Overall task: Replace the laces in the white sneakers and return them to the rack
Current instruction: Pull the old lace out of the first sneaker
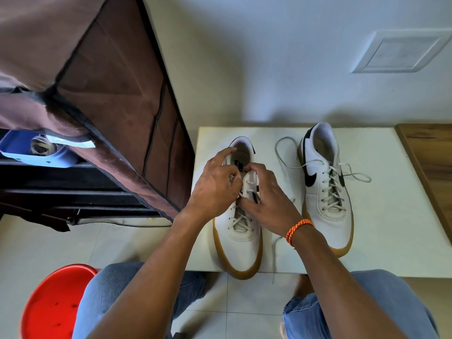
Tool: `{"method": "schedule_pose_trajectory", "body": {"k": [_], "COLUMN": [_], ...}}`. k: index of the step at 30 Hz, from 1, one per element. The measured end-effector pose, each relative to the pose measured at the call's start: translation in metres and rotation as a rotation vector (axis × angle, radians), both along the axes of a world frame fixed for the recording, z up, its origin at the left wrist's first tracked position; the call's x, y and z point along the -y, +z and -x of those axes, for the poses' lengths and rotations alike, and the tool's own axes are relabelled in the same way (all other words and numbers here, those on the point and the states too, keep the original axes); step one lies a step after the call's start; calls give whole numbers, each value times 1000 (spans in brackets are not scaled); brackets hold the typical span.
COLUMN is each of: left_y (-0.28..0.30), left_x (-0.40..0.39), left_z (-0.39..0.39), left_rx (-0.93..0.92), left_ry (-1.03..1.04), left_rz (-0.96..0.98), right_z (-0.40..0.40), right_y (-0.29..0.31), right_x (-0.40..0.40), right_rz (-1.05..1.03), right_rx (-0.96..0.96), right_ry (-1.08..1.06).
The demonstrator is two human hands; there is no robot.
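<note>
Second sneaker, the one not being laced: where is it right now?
In the head view the second sneaker stands on the white board, right of the sneaker under both hands and apart from it, its lace ends lying loose.

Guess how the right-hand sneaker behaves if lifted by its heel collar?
The laced sneaker would probably lift as one fairly stiff piece, given its thick gum sole. Its untied lace ends lie loose on the white board, so they would likely dangle and drag.

white sneakers (238,231) with tan soles, red stool (53,304), orange wristband (299,231)
</note>
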State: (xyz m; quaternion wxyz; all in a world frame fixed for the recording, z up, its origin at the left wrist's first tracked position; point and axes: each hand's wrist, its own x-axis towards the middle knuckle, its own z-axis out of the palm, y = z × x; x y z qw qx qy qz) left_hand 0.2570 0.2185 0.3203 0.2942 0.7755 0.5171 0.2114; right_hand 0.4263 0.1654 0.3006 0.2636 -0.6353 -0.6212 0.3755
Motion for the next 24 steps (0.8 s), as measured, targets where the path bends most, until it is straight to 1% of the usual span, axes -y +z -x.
{"method": "schedule_pose_trajectory", "body": {"k": [7,9,11,13,15,18,20,24], "left_y": [-4,-6,-4,1,4,6,6,7], "left_x": [-2,-3,-5,-9,-11,-14,-12,-4], "left_z": [0,0,1,4,7,15,17,17], "left_rx": [-50,17,169,284,314,247,235,85], "left_ry": [54,76,121,214,343,458,448,370], "left_rz": [-92,-88,-30,-16,-29,63,139,81], "right_z": [-4,-4,-5,-5,-5,-1,1,12], "right_y": [3,4,6,8,12,17,18,22], "right_x": [0,0,0,0,0,2,4,7], "right_rz": [-45,-23,-14,-26,-55,-110,-156,-174], "right_rx": [-6,-7,1,2,38,137,200,240], "right_ry": [-22,-7,1,0,1,14,21,-6]}}
